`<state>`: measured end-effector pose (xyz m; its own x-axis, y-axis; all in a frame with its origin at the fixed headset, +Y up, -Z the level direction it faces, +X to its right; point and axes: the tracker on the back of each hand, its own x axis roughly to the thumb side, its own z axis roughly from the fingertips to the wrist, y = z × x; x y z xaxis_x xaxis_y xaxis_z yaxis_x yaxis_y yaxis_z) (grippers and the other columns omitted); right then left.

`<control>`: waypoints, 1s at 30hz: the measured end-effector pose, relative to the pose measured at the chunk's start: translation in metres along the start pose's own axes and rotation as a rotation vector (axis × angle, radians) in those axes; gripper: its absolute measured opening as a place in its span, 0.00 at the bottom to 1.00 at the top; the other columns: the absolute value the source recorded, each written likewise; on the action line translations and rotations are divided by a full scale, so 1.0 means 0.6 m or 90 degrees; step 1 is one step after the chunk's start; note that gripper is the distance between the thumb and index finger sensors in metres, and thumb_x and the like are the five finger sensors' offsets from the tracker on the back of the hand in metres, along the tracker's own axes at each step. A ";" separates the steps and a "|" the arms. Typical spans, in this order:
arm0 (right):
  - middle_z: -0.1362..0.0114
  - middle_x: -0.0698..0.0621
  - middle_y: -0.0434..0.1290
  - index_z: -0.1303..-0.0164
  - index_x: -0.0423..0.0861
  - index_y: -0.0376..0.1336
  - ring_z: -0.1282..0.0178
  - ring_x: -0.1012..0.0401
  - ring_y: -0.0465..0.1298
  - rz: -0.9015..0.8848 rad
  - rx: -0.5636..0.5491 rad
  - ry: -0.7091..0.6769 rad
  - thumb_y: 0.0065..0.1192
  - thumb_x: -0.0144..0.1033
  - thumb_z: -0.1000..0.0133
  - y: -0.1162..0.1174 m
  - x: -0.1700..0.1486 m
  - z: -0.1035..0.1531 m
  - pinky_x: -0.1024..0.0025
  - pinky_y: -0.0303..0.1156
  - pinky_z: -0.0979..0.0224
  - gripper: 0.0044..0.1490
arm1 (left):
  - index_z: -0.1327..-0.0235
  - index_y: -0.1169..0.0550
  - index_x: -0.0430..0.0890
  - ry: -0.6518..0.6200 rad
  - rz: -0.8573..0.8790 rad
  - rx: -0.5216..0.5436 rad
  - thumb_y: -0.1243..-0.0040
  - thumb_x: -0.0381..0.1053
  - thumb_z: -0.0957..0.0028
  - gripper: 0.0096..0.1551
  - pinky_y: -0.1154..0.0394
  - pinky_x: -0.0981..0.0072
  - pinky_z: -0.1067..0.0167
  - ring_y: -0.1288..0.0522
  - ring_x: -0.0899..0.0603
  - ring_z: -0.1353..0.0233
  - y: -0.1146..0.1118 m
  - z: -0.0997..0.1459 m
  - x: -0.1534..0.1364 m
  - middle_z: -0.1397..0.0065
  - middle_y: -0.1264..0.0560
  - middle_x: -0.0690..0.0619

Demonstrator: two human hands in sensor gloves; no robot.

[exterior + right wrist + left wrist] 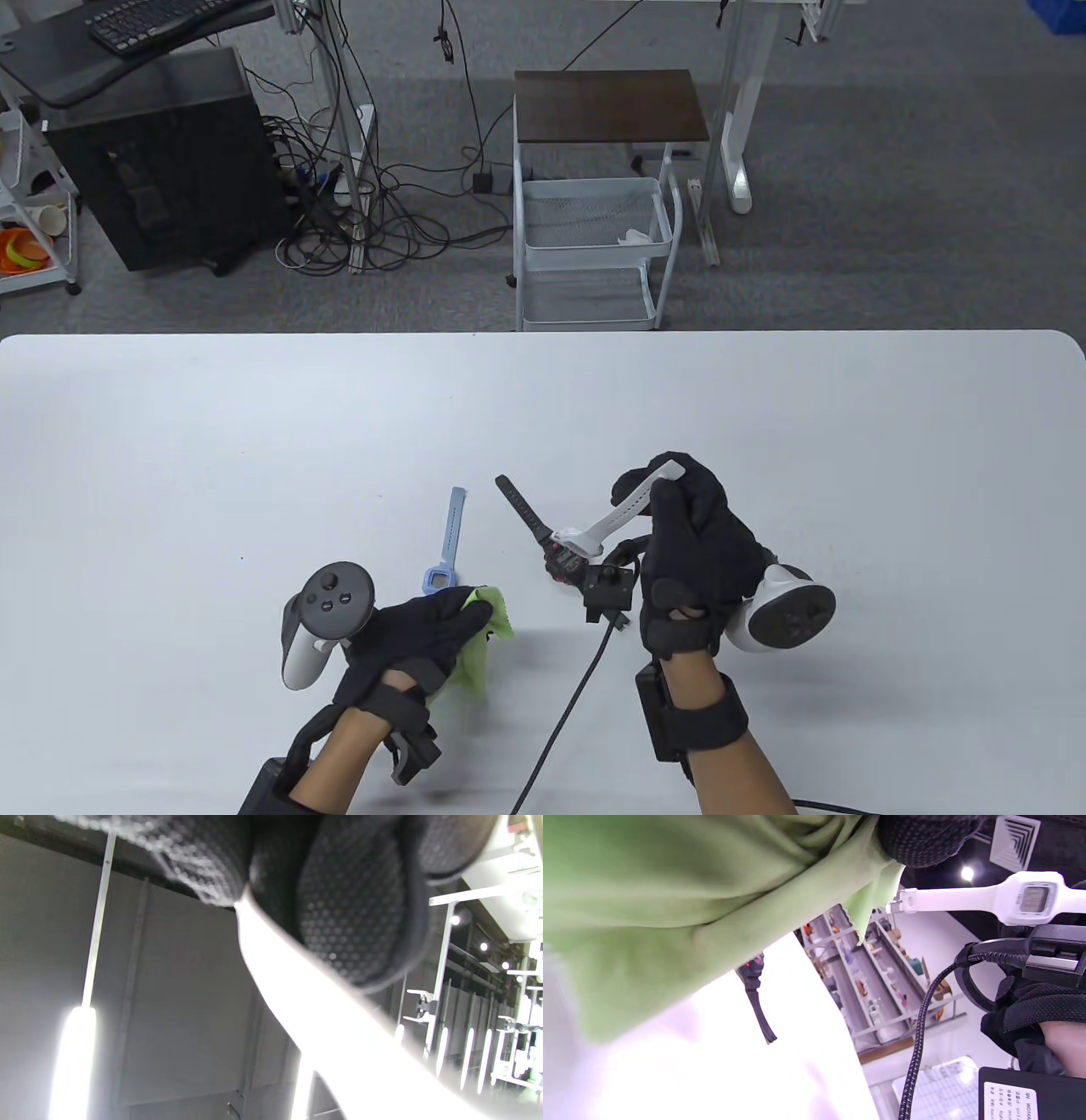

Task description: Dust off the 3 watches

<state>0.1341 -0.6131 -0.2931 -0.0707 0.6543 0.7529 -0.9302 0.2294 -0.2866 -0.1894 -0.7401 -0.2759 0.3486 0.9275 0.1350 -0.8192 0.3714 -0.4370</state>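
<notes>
Table view: right hand (691, 552), fingers curled round the strap of the white watch (611, 518), holds it above the table (254, 441). Black watch (543, 535) and blue watch (447, 543) lie flat between the hands. Left hand (416, 632) pinches the green cloth (488, 632).

Left wrist view: cloth (670, 899) bunched under fingers (925, 840); white watch (1018, 899) aloft.

Right wrist view: fingers (352, 921) clamp the white strap (297, 984).
</notes>
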 end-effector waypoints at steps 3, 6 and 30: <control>0.61 0.47 0.88 0.50 0.42 0.73 0.69 0.56 0.87 -0.001 0.001 0.012 0.65 0.43 0.50 -0.002 -0.007 -0.001 0.43 0.71 0.40 0.24 | 0.30 0.27 0.51 -0.006 0.000 -0.022 0.49 0.64 0.36 0.27 0.39 0.35 0.29 0.31 0.33 0.24 -0.006 -0.004 -0.004 0.21 0.34 0.46; 0.62 0.47 0.88 0.50 0.42 0.73 0.70 0.56 0.87 0.010 0.005 0.018 0.65 0.43 0.50 -0.002 -0.010 -0.001 0.44 0.71 0.41 0.24 | 0.26 0.29 0.52 0.006 -0.002 -0.053 0.51 0.64 0.35 0.29 0.48 0.30 0.28 0.43 0.29 0.19 -0.014 -0.010 -0.009 0.17 0.42 0.44; 0.61 0.48 0.87 0.50 0.42 0.72 0.69 0.56 0.87 0.028 0.088 0.043 0.64 0.43 0.50 0.023 -0.016 0.008 0.43 0.71 0.41 0.24 | 0.16 0.42 0.59 0.176 -0.302 -0.232 0.56 0.65 0.35 0.35 0.76 0.27 0.35 0.78 0.32 0.19 -0.081 -0.044 -0.054 0.13 0.67 0.52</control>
<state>0.1199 -0.6197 -0.3012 -0.0921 0.7096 0.6985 -0.9677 0.1016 -0.2308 -0.1487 -0.7895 -0.2825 0.7775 0.6040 0.1752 -0.3585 0.6545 -0.6657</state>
